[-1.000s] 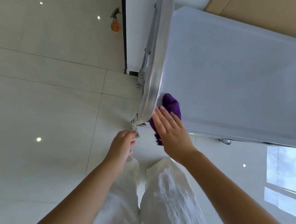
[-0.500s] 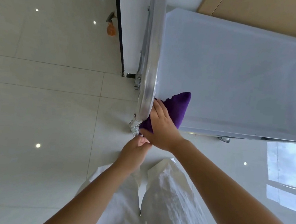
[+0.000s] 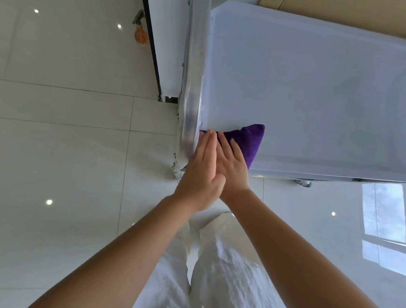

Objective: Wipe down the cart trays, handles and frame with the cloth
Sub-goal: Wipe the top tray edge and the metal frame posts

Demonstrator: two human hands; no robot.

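Head view: my left hand has come up from below the frame corner and now lies flat beside my right hand, fingers straight on both, pressing the purple cloth into the near corner of the cart tray. The cloth sits just under my grip, against the metal frame rail left of it. I judge this corner needs firmer pressure; most of the tray remains.

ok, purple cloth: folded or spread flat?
Folded: the purple cloth shows as a thick wedge with a doubled edge, under both flat hands.
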